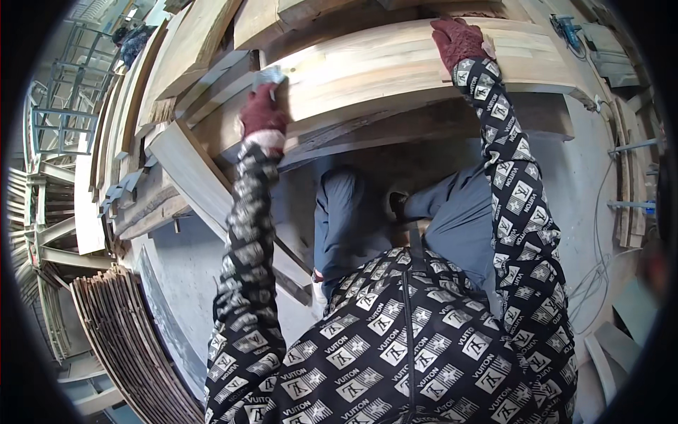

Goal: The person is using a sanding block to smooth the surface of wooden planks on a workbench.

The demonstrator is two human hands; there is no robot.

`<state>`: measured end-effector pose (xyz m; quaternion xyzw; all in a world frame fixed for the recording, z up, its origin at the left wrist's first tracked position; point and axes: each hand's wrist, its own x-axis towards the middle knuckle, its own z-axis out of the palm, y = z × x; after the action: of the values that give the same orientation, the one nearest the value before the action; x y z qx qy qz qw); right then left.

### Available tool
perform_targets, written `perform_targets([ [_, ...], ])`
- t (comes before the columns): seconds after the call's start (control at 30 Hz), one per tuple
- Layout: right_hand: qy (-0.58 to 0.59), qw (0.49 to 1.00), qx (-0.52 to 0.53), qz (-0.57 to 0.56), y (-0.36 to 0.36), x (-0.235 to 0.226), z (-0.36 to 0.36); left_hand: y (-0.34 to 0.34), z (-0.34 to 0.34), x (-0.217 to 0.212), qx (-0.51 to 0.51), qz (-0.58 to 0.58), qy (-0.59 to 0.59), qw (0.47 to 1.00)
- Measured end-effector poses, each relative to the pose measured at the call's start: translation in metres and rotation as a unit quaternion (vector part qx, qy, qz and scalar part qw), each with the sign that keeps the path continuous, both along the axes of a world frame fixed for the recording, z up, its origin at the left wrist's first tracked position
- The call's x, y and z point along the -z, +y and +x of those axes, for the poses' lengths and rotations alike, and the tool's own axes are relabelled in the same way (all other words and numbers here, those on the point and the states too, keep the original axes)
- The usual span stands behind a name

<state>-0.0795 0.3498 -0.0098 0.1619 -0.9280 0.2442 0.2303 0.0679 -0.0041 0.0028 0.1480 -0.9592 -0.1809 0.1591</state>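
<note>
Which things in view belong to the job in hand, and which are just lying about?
In use, judging by contact:
- Pale wide board, under the right hand
- Small greyish object, in the left hand; too blurred to identify

Apparently lying about, untouched:
- Blue tool, upper right
- Stacked slats, lower left

Stretches L arm [247, 233] and R arm [505, 141] fwd, well apart, in blk/wht patterned sleeves [247, 339]. Turns L hand [265, 113] and R hand [460, 44] back side up, both in dk red gloves [465, 51]. Puts R hand a bit farther fwd, w/ fingers [440, 35] bent and pointing fwd-L. Points L hand fwd; cannot tell exact grip b/c of blur. Bends elbows only slightly, w/ wrists approx. straight. Leans torso [395, 332] fwd and spreads legs [342, 219], in grey-blue trousers [462, 219], w/ knees bent.
</note>
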Motion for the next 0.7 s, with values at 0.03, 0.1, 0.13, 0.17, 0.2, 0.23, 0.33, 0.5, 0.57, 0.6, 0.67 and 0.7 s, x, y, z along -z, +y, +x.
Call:
perform_targets([
  [0.03, -0.014, 1.000, 0.010, -0.006, 0.000, -0.004, 0.004, 0.001, -0.010, -0.007, -0.018, 0.018, -0.039, 0.999],
  [0.1, -0.029, 1.000, 0.006, -0.002, -0.011, -0.014, 0.007, -0.001, -0.028, -0.016, -0.046, -0.027, -0.027, 0.998],
  [0.13, -0.027, 1.000, 0.004, -0.003, -0.009, -0.009, 0.004, 0.011, -0.045, 0.000, -0.041, -0.082, 0.017, 0.996],
  [0.17, -0.009, 1.000, 0.000, -0.015, -0.001, 0.002, -0.003, 0.030, -0.063, 0.012, -0.018, -0.073, 0.039, 0.996],
  [0.2, 0.011, 0.999, -0.007, -0.029, 0.002, 0.011, -0.010, 0.047, -0.081, 0.026, 0.001, -0.067, 0.063, 0.996],
  [0.23, 0.026, 0.999, -0.005, -0.033, -0.008, 0.007, -0.012, 0.039, -0.099, 0.084, 0.120, 0.065, 0.245, 0.960],
  [0.33, -0.017, 1.000, 0.008, -0.009, 0.000, 0.007, 0.000, 0.187, -0.070, 0.018, 0.146, -0.192, 0.068, 0.968],
  [0.5, -0.032, 0.999, 0.004, -0.002, 0.007, 0.011, -0.006, 0.160, -0.016, 0.005, 0.283, -0.090, 0.079, 0.952],
  [0.57, -0.027, 1.000, 0.013, 0.011, 0.004, 0.010, -0.008, 0.099, -0.003, 0.023, 0.230, -0.012, 0.162, 0.960],
  [0.6, -0.022, 1.000, 0.009, 0.014, -0.007, 0.005, -0.007, 0.045, -0.006, 0.044, 0.213, 0.048, 0.190, 0.957],
  [0.67, -0.040, 0.998, 0.040, 0.019, 0.000, -0.005, -0.001, 0.021, 0.003, 0.002, 0.020, 0.016, -0.025, 0.999],
  [0.7, -0.036, 0.999, 0.035, 0.016, 0.000, -0.005, -0.002, 0.000, 0.002, -0.006, 0.014, -0.012, -0.032, 0.999],
])
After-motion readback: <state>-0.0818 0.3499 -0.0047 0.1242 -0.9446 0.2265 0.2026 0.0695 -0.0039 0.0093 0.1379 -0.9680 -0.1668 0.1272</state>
